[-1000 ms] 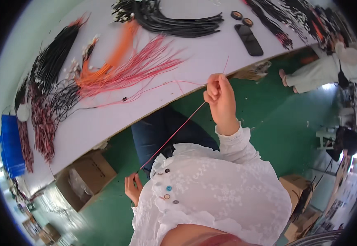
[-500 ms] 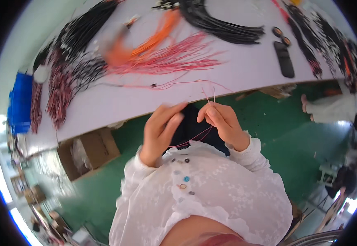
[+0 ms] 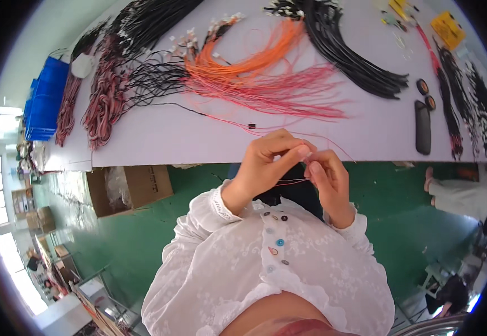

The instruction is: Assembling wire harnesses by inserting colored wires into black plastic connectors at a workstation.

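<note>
My hands meet just off the table's front edge, fingertips nearly touching. Thin red wires (image 3: 293, 181) run below them, between the palms. My right hand (image 3: 331, 180) is closed on the wires, its thumb and index finger pinched. From the left, my left hand (image 3: 268, 162) pinches a small pale piece (image 3: 307, 157) against the right fingertips; its kind is too small to make out. Beyond the hands, a black and red cable with a small black block (image 3: 252, 126) lies along the table.
Red wires (image 3: 288, 98), orange wires (image 3: 266, 56) and thick black cables (image 3: 350, 56) lie in bundles on the table (image 3: 198, 143). A black elongated object (image 3: 422, 127) lies at right. Blue bins (image 3: 47, 101) stand far left; an open cardboard box (image 3: 148, 187) sits below the edge.
My left hand has moved right from apart to meet my right hand, and its fingers have closed into a pinch. The view has shifted. A blurred patch over the orange wires is gone.
</note>
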A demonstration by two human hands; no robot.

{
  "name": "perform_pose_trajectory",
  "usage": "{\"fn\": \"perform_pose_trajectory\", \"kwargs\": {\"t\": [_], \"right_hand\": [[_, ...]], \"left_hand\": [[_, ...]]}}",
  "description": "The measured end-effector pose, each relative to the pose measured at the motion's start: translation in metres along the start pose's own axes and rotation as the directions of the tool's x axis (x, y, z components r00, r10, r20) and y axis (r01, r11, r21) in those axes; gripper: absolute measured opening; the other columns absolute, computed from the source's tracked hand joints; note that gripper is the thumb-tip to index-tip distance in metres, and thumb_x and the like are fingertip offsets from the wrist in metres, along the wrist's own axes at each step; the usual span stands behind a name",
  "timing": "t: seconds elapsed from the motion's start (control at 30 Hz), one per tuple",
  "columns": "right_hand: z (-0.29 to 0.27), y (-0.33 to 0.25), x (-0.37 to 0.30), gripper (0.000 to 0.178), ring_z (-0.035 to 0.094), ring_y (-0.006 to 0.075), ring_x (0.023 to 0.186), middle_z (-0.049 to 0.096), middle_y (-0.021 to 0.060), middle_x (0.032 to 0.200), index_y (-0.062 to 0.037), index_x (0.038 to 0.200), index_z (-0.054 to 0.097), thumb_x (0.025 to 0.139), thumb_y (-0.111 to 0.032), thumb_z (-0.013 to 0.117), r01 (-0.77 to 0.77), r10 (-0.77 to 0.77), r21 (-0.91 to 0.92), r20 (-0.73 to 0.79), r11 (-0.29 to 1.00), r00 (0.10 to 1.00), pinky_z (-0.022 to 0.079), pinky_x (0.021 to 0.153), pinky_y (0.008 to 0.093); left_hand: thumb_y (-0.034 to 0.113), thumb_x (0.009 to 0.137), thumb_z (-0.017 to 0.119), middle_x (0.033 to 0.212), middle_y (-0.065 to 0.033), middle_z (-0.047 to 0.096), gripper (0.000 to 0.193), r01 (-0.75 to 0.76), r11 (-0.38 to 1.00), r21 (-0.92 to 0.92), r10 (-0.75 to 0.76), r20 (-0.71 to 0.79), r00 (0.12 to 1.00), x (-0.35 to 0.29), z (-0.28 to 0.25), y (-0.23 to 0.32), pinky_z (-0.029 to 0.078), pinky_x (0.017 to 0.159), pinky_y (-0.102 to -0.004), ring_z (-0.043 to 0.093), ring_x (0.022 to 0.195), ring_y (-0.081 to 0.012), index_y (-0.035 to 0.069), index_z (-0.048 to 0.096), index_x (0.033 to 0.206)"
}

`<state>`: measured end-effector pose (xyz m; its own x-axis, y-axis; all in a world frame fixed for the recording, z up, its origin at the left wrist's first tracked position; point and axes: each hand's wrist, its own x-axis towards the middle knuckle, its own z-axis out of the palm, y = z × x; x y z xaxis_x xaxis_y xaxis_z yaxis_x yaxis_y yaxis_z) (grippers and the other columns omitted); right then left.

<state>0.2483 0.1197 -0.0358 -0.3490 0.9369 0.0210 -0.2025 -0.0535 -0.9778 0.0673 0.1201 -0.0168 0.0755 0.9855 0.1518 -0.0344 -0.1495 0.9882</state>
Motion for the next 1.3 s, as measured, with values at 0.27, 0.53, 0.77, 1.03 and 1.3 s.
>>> {"fn": "perform_pose_trajectory", "kwargs": {"t": [0.27,0.53,0.77,1.03,1.3], "right_hand": [[-0.012,0.011,0.021,0.010,0.052,0.0074,0.068,0.059,0.0027,0.082,-0.0015,0.104,0.056,0.102,-0.011,0.053,-0.197,0.196,0.094,0.024,0.976,0.980,0.043,0.062,0.0211],[-0.020,0.015,0.026,0.010,0.044,0.0060,0.062,0.052,0.0011,0.074,-0.0035,0.099,0.052,0.103,-0.012,0.049,-0.247,0.253,0.112,-0.041,0.962,0.967,0.035,0.056,0.0208],[-0.019,0.021,0.027,0.013,0.039,0.0051,0.061,0.047,-0.0016,0.072,-0.0071,0.099,0.053,0.105,-0.018,0.049,-0.289,0.295,0.095,-0.067,0.953,0.953,0.033,0.056,0.0203],[-0.018,0.020,0.026,0.011,0.044,0.0059,0.062,0.054,0.0007,0.075,-0.0051,0.099,0.053,0.103,-0.015,0.050,-0.299,0.311,0.118,-0.101,0.947,0.945,0.036,0.056,0.0200],[-0.019,0.017,0.026,0.010,0.044,0.0055,0.063,0.054,0.0004,0.075,-0.0048,0.099,0.054,0.103,-0.013,0.051,-0.323,0.336,0.119,-0.110,0.939,0.935,0.036,0.057,0.0201]], "left_hand": [[0.009,0.087,0.072,0.088,-0.0076,0.068,0.019,-0.189,0.795,0.577,0.233,-0.003,0.972,0.057,-0.062,-0.025,0.049,0.068,-0.0335,0.062,0.076,-0.0186,0.007,0.073,0.106],[0.007,0.090,0.064,0.086,-0.0093,0.064,0.012,0.181,0.172,0.968,0.460,-0.242,0.854,0.057,-0.207,-0.047,0.051,0.069,-0.0392,0.064,0.080,-0.0305,0.007,0.070,0.100],[0.009,0.091,0.060,0.088,-0.0090,0.064,0.018,0.127,0.157,0.979,0.333,-0.173,0.927,0.095,-0.271,-0.065,0.052,0.070,-0.0411,0.064,0.084,-0.0324,0.012,0.070,0.106],[0.009,0.089,0.061,0.100,-0.0081,0.067,0.021,-0.018,0.041,0.999,0.250,0.007,0.968,0.153,-0.303,-0.066,0.052,0.078,-0.0436,0.064,0.091,-0.0331,0.012,0.070,0.108],[0.009,0.086,0.062,0.103,-0.0044,0.067,0.018,-0.209,-0.096,0.973,0.122,0.220,0.968,0.190,-0.318,-0.076,0.053,0.081,-0.0398,0.066,0.093,-0.0293,0.011,0.070,0.101]]}}
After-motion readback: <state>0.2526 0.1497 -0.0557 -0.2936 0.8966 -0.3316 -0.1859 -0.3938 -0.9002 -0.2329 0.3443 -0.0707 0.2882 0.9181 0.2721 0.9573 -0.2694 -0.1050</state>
